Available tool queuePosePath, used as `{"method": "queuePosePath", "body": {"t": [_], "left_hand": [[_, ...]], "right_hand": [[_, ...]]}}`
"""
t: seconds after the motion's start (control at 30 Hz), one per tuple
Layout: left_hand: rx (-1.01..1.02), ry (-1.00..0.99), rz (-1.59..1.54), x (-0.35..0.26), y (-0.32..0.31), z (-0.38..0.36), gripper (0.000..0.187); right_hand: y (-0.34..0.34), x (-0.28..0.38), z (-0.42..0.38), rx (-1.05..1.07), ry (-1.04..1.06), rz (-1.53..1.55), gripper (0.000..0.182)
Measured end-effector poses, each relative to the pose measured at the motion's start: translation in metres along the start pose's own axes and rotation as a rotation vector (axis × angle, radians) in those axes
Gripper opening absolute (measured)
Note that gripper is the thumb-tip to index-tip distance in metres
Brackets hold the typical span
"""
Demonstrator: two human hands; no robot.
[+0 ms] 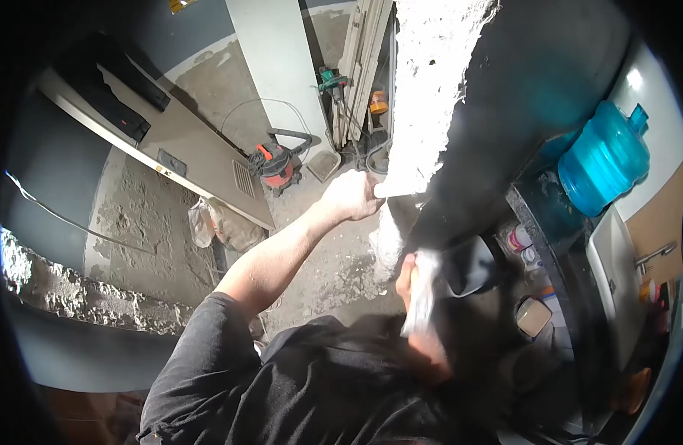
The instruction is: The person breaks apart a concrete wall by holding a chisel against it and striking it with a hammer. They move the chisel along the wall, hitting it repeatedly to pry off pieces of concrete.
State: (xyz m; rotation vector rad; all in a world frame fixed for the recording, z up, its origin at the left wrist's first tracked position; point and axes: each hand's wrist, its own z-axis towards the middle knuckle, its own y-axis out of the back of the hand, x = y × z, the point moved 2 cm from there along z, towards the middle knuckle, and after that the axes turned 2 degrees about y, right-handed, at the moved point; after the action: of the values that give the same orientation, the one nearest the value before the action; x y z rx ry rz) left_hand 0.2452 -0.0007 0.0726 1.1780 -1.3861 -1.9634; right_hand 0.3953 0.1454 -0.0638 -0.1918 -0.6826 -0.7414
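My left hand is a closed fist around a pale straight-edged piece, right at the lower end of the rough white wall edge. Lower and to the right, my right hand is closed on a white crumpled, cloth-like piece, smeared by motion. Between the two hands hangs another white crumpled mass. Just right of my right hand, a whitish bucket-like container stands partly in shadow.
A red and black shop vacuum stands on the floor at the left, beside a door. Wood strips lean at the back. To the right are a blue water jug on a dark counter, a white sink and a faucet.
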Motion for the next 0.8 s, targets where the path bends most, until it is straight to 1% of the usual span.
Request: {"method": "queuePosePath", "body": {"t": [0.03,0.07,0.1,0.17,0.2,0.23,0.27,0.3,0.33,0.37,0.43,0.47,0.5,0.57,0.6,0.63,0.67,0.7,0.73,0.77,0.8], "left_hand": [[0.011,0.022,-0.032,0.000,0.001,0.000,0.025],[0.018,0.041,-0.063,0.000,0.003,0.001,0.025],[0.018,0.036,-0.064,0.003,-0.001,0.001,0.025],[-0.001,-0.014,-0.075,0.012,-0.009,0.005,0.026],[-0.005,0.029,-0.121,0.005,-0.005,0.002,0.029],[-0.002,0.025,-0.125,0.005,-0.005,0.003,0.029],[0.011,0.040,-0.136,0.005,-0.006,0.003,0.030],[0.024,0.058,-0.148,0.004,-0.009,0.001,0.031],[0.024,0.057,-0.153,0.003,-0.010,0.000,0.031],[0.014,0.080,-0.149,0.002,-0.012,-0.002,0.031],[-0.028,0.101,-0.138,0.003,-0.004,0.003,0.031],[-0.031,0.095,-0.124,0.002,-0.007,-0.001,0.031],[-0.036,0.085,-0.109,-0.002,-0.006,-0.004,0.031],[-0.066,0.063,-0.068,-0.007,0.002,-0.005,0.030],[-0.031,0.097,-0.050,-0.007,0.006,-0.006,0.030],[0.011,0.131,-0.033,-0.010,0.009,-0.009,0.029],[0.017,0.133,-0.032,-0.010,0.004,-0.013,0.029],[-0.023,0.118,-0.008,-0.010,0.002,-0.011,0.028],[-0.067,0.106,0.018,-0.008,0.004,-0.008,0.028],[-0.060,0.112,0.022,-0.009,0.003,-0.011,0.028],[-0.043,0.118,0.040,-0.010,0.005,-0.012,0.027]], "right_hand": [[-0.005,-0.022,-0.016,0.092,-0.246,0.069,0.011],[-0.006,-0.047,-0.026,0.254,-0.121,-0.076,0.014],[0.000,-0.048,-0.032,0.343,-0.101,-0.304,0.015],[0.006,-0.013,-0.015,0.093,-0.198,-0.077,0.014],[0.013,0.021,0.011,0.072,-0.141,-0.067,0.015],[0.013,0.016,0.004,0.049,0.216,-0.248,0.018],[0.010,-0.008,-0.009,0.050,0.213,-0.257,0.018],[0.005,-0.041,-0.024,0.156,-0.071,-0.133,0.014],[-0.001,-0.051,-0.023,0.257,-0.349,-0.004,0.014],[0.003,-0.052,-0.023,0.290,-0.334,-0.072,0.016],[0.008,-0.026,-0.005,0.183,0.077,-0.317,0.018],[0.004,-0.022,-0.012,0.036,0.006,-0.127,0.018],[0.002,-0.015,-0.008,-0.035,0.021,-0.045,0.017],[0.004,-0.028,-0.008,0.187,-0.020,-0.183,0.013],[-0.004,-0.037,-0.011,0.270,-0.145,-0.151,0.010],[-0.013,-0.052,-0.023,0.352,-0.276,-0.120,0.014],[-0.016,-0.085,-0.048,0.403,0.086,-0.599,0.009],[-0.017,-0.070,-0.036,0.397,0.094,-0.596,0.009],[-0.015,-0.036,-0.014,0.234,-0.017,-0.340,0.008],[-0.010,-0.015,-0.007,0.078,-0.145,-0.087,0.008],[-0.005,-0.027,-0.015,0.055,0.074,-0.080,0.012]]}}
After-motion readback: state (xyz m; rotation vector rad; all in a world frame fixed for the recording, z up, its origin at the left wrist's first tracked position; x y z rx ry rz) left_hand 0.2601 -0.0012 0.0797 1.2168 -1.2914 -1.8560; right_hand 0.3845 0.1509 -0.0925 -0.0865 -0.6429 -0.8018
